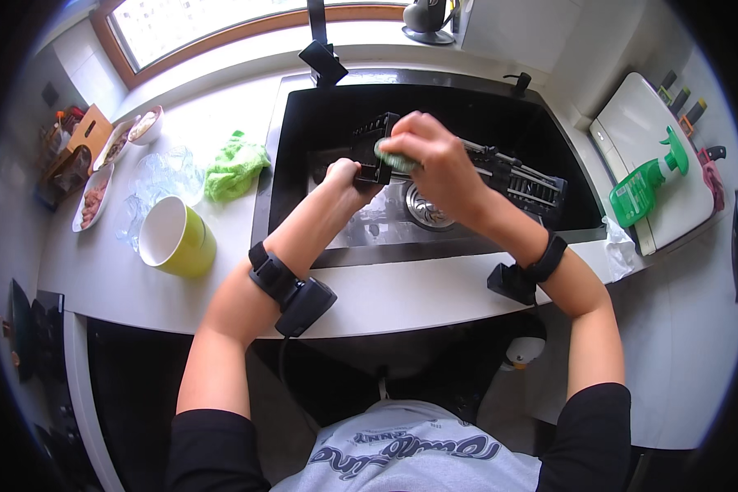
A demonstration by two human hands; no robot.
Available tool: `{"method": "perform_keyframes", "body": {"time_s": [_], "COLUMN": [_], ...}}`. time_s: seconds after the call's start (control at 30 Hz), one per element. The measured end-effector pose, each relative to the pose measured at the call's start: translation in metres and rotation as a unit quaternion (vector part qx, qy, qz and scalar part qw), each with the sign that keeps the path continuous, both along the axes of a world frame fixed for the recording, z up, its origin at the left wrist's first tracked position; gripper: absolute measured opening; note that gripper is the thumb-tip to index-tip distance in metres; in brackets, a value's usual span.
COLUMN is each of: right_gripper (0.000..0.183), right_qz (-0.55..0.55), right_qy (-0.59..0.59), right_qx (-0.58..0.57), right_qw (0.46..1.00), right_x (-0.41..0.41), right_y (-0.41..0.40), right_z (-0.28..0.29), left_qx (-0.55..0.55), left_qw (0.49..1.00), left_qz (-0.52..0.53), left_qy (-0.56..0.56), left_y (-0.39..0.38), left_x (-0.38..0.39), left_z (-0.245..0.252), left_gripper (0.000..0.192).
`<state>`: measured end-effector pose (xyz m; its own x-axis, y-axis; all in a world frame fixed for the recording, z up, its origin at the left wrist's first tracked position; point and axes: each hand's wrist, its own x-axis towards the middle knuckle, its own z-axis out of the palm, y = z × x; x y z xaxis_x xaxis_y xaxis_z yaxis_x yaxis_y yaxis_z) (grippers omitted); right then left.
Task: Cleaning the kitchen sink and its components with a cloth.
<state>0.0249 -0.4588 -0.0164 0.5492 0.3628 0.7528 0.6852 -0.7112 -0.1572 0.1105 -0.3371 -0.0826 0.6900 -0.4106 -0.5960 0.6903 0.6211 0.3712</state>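
Observation:
Over the black sink (486, 104), my left hand (346, 183) grips the lower end of a black plastic holder (375, 134) with a row of holes. The holder is tilted up on its end. Pinched in my right hand (436, 157) is a green scouring pad (396, 161), which appears to touch the holder's side. My fingers hide part of both. A black rack with metal rods (523, 184) lies in the sink behind my right wrist. Below my hands shows the round metal drain (427, 206).
Left of the sink are a green cloth (237, 166), a yellow-green container (187, 240), crumpled clear plastic (169, 175) and dishes of food (95, 197). A green spray bottle (642, 184) stands at right. The black faucet (323, 64) rises behind the sink, with a kettle (427, 21) on the sill.

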Motion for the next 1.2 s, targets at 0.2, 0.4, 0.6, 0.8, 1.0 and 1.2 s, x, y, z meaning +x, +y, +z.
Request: {"method": "perform_keyframes", "body": {"time_s": [0.2, 0.4, 0.6, 0.8, 1.0, 1.2], "right_gripper": [0.023, 0.023, 0.026, 0.024, 0.021, 0.021], "right_qz": [-0.022, 0.019, -0.007, -0.005, 0.016, -0.021], "right_qy": [0.026, 0.052, 0.042, 0.056, 0.056, 0.020], "right_qx": [0.065, 0.000, 0.017, 0.015, -0.026, 0.020], "right_qw": [0.997, 0.998, 0.999, 0.998, 0.998, 0.999], "right_x": [0.015, -0.009, 0.015, 0.006, -0.001, 0.022], "right_y": [-0.002, 0.011, -0.002, 0.005, 0.008, -0.004], "right_z": [0.008, -0.009, 0.016, 0.007, 0.004, 0.022], "left_qx": [-0.009, -0.002, 0.021, 0.037, 0.007, 0.003], "left_qw": [1.000, 1.000, 0.998, 0.997, 0.999, 0.999], "left_qz": [-0.017, -0.009, -0.022, -0.020, -0.011, -0.025], "left_qy": [-0.009, -0.025, -0.055, -0.060, -0.036, -0.044], "left_y": [0.001, 0.004, 0.003, 0.002, 0.003, 0.002], "left_x": [0.003, -0.006, -0.007, -0.007, -0.007, -0.004], "left_z": [0.005, 0.015, 0.016, 0.016, 0.019, 0.015], "left_gripper": [0.013, 0.015, 0.016, 0.018, 0.021, 0.021]}}
